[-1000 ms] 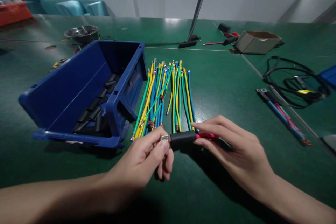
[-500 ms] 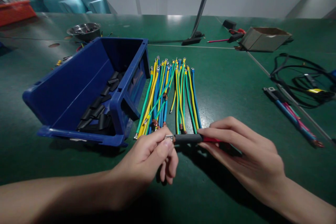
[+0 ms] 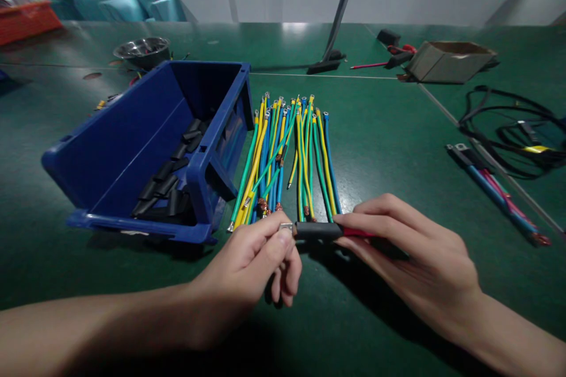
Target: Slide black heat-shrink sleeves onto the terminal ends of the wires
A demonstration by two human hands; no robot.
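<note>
Low over the green table, my left hand pinches the metal lug at the end of a red wire. A black sleeve sits on that wire just behind the lug. Thumb and fingers of my right hand are closed on the red wire at the sleeve's right end. Several yellow, green and blue wires with terminal ends lie in a row just beyond both hands.
A blue plastic bin holding black sleeves stands to the left. At the right lie a black cable coil and a blue-and-red wire bundle. A cardboard box, red-handled tool and metal bowl sit farther back.
Both hands stay on the wire with only small shifts. The black sleeve looks narrower now, as if turned. The view has tilted slightly.
</note>
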